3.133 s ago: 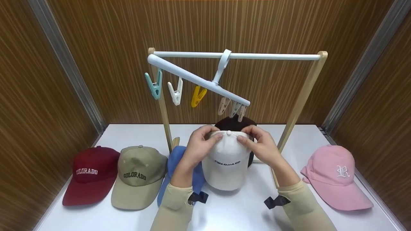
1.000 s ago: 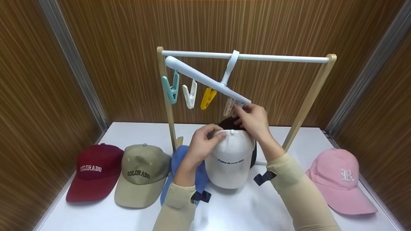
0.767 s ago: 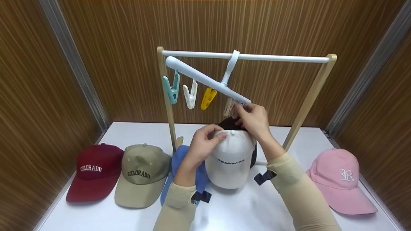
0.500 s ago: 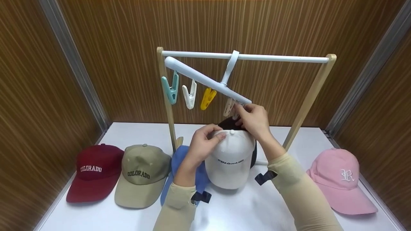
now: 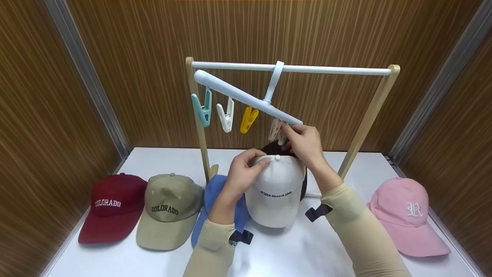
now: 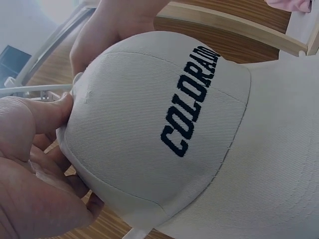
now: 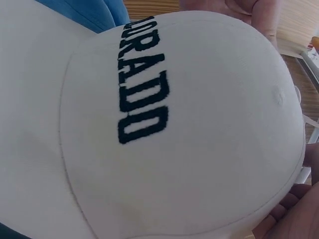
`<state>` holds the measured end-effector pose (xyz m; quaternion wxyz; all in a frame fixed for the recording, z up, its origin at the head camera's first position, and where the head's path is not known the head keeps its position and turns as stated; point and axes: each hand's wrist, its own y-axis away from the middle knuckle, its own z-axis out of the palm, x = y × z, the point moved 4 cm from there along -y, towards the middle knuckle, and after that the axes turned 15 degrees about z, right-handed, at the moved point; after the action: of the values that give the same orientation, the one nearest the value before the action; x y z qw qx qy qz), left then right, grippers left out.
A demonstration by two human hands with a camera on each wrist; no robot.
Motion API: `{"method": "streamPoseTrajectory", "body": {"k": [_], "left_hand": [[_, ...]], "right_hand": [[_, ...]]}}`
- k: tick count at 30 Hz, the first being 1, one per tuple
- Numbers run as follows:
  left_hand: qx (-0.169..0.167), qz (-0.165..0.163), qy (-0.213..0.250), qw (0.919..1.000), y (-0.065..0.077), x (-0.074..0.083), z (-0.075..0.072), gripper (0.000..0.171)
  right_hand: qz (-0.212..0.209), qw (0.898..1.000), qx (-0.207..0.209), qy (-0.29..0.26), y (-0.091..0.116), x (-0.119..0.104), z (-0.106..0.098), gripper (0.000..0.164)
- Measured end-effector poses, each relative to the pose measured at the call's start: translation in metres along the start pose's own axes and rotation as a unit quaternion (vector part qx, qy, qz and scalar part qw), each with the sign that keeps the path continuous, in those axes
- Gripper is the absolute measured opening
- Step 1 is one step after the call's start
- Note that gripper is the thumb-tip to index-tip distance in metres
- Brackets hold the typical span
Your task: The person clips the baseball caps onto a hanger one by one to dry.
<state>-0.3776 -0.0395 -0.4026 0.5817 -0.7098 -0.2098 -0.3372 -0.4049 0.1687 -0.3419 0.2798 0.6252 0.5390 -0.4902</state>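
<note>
A white baseball cap [image 5: 275, 192] lettered COLORADO hangs crown up, brim down, below the lower right end of a tilted white clip hanger [image 5: 234, 92]. My left hand [image 5: 244, 169] pinches the top of its crown, thumb in front, as the left wrist view also shows. Just above the cap, my right hand [image 5: 306, 146] pinches a clothespin [image 5: 283, 138] at the hanger's right end; the fingers hide much of it. A beige clothespin [image 5: 275, 129] hangs just left of that thumb. Behind the white cap is a black cap [image 5: 271, 147], mostly covered.
Teal [image 5: 202, 107], white [image 5: 226, 115] and yellow clothespins [image 5: 249, 120] hang further left. The hanger hooks over a wood-framed rack's white rail [image 5: 334, 69]. Red [image 5: 113, 207], olive [image 5: 169, 211] and blue caps [image 5: 215, 188] lie left; a pink cap [image 5: 403, 215] lies right.
My right hand has left the white cap's crown and moved up to the clothespins. The left hand keeps its pinch on the cap. Over the last second little has moved.
</note>
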Motion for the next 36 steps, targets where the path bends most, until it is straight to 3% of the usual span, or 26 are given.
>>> {"method": "streamPoseTrajectory", "body": {"k": [13, 20, 36], "left_hand": [[0.022, 0.002, 0.015, 0.9997, 0.0, -0.004, 0.003, 0.007], [0.025, 0.022, 0.036, 0.9988, -0.002, -0.008, 0.003, 0.012], [0.034, -0.015, 0.045, 0.9983, -0.009, -0.015, 0.006, 0.011]], "right_hand": [[0.005, 0.999, -0.012, -0.049, 0.005, -0.004, 0.0, 0.031], [0.002, 0.999, -0.015, -0.033, 0.007, -0.008, -0.003, 0.03], [0.004, 1.0, -0.014, -0.015, 0.008, -0.01, -0.001, 0.033]]}}
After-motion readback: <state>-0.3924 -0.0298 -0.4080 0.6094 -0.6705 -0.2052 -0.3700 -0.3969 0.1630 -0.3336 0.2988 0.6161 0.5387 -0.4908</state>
